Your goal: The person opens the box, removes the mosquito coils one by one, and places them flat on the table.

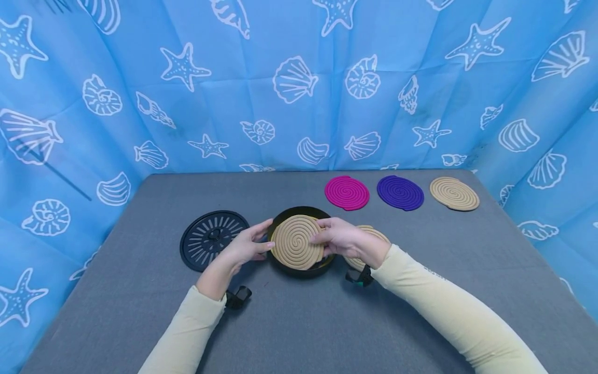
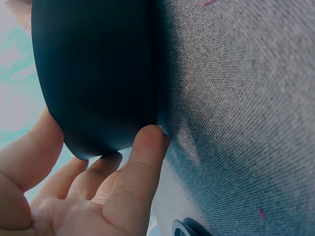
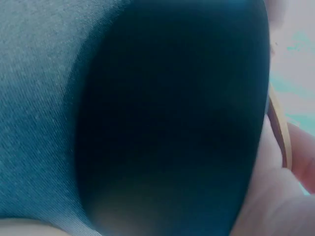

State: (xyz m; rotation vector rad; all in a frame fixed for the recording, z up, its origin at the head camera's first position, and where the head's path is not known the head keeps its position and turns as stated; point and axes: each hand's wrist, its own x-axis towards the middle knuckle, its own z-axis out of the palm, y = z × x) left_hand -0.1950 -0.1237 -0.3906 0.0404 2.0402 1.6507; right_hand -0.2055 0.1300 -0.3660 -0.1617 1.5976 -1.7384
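Note:
A round black pan (image 1: 303,274) stands on the grey table, and a beige spiral-coiled coaster (image 1: 295,244) is over its opening. My right hand (image 1: 343,238) pinches that coaster at its right edge, thumb on top; in the right wrist view the coaster's thin edge (image 3: 280,123) shows between thumb and fingers beside the dark pan wall (image 3: 172,118). At the pan's left side, my left hand (image 1: 247,244) holds the wall, its fingers outside and its thumb at the rim beside the coaster. The left wrist view shows these fingers (image 2: 142,162) against the pan's outer wall (image 2: 98,73).
A black slotted round plate (image 1: 205,249) lies left of the pan. Behind and to the right lie pink (image 1: 347,192), purple (image 1: 400,192) and beige (image 1: 454,194) spiral coasters. Another beige coaster (image 1: 375,232) is partly hidden under my right forearm. A blue shell-print curtain (image 1: 289,119) hangs behind the table.

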